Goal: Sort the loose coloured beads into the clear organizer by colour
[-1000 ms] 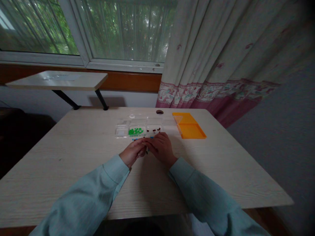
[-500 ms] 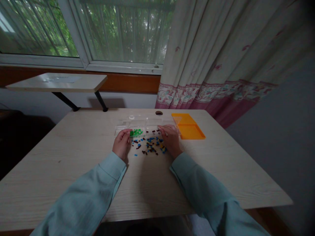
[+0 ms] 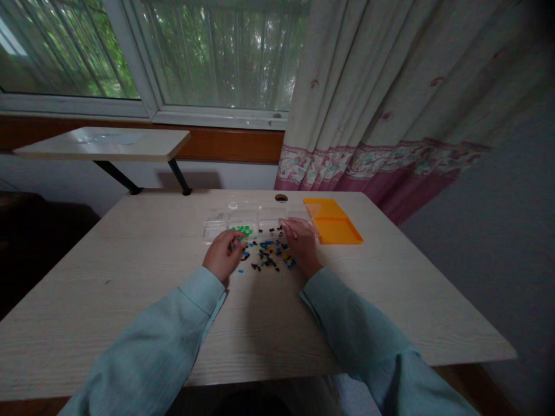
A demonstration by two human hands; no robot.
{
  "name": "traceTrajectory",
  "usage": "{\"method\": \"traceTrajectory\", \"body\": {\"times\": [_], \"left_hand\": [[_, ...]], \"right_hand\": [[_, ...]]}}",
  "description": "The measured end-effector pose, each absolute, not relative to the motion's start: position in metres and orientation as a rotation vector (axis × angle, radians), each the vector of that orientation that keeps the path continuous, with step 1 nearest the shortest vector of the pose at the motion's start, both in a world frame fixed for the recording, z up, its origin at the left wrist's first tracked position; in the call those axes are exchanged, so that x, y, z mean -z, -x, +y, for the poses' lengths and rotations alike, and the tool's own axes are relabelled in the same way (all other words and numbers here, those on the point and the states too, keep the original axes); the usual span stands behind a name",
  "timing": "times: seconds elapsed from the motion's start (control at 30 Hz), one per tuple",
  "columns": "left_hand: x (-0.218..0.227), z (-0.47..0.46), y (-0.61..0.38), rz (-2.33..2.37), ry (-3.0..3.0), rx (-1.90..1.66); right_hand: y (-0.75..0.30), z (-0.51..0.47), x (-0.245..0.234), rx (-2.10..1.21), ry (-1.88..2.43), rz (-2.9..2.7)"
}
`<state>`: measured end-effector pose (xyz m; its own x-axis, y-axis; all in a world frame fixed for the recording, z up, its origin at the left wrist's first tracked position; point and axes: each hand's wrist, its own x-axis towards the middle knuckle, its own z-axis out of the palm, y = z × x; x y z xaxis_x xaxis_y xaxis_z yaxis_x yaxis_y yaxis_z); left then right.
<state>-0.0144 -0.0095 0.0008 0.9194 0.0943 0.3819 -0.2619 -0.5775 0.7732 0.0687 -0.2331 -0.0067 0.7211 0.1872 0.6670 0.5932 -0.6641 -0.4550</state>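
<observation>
A clear compartment box (image 3: 215, 222) lies on the table, with small green pieces (image 3: 243, 230) in one compartment and a few dark brown pieces (image 3: 272, 230) in another. In front of it spreads a loose pile of blue, yellow and brown pieces (image 3: 269, 254). My left hand (image 3: 223, 255) hovers at the pile's left side, its thumb and forefinger curved and apart, nothing visible between them. My right hand (image 3: 302, 242) is over the box's right part, fingertips pinched together above the brown pieces' compartment; what they hold is too small to make out.
An orange tray-like lid (image 3: 340, 225) lies at the right of the box. Behind the box is a round hole (image 3: 281, 197) in the table (image 3: 130, 312). A small raised shelf (image 3: 130, 144) stands at the back left. A curtain (image 3: 359, 115) hangs behind the table.
My left hand has moved right from the box's front edge towards the loose pieces, and its fingers have parted. My right hand stays almost in place.
</observation>
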Motion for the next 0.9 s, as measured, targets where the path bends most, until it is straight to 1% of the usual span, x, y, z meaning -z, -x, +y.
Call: {"method": "traceTrajectory", "body": {"times": [0.1,0.23,0.43,0.9], "left_hand": [[-0.002,-0.007,0.018,-0.343,-2.524,-0.505],[-0.005,-0.006,0.021,-0.346,-2.723,-0.493],[-0.01,0.0,0.02,-0.26,-2.848,-0.542],[-0.006,-0.001,0.019,-0.262,-2.914,-0.42]], "right_hand": [[-0.068,-0.232,0.006,0.767,2.24,-0.585],[-0.067,-0.232,0.006,0.762,2.237,-0.585],[-0.067,-0.231,0.005,0.766,2.231,-0.595],[-0.065,-0.231,0.004,0.725,2.208,-0.614]]}}
